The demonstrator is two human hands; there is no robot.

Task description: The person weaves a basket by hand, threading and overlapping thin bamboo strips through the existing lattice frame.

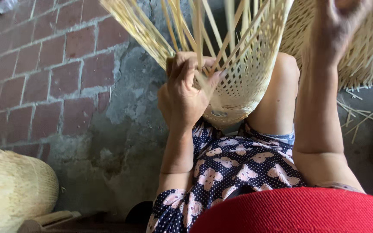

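The left hand [185, 92] is curled tight around a few upright bamboo strips, pinching them against the wall of the half-woven basket [242, 82]. That basket serves as the landmark here: a pale, open-lattice shell resting against the person's bare knee [281, 86], its rounded bottom pointing down toward the lap and its loose bamboo strips [186, 26] fanning up out of the top of the view.

Nearest the camera, below the basket, lies a band of red cloth [298, 211], and just above it the dark blue patterned garment [234, 168] with pale pink shapes, covering the lap right under the basket's bottom.

To the right of the basket the right forearm rises, and the right hand [337, 21] sits at the top edge, beside the basket's upper rim. Its fingers are partly cut off and blurred, so I cannot tell whether they grip anything.

Low to the left of the basket, well apart from it, stands a finished woven basket [11, 190] with a frayed rim. Behind and right of the landmark another woven piece [368, 47] shows, with loose slivers [359, 116] on the grey floor beneath it. Farthest, left of the basket, runs the red brick paving [44, 64].
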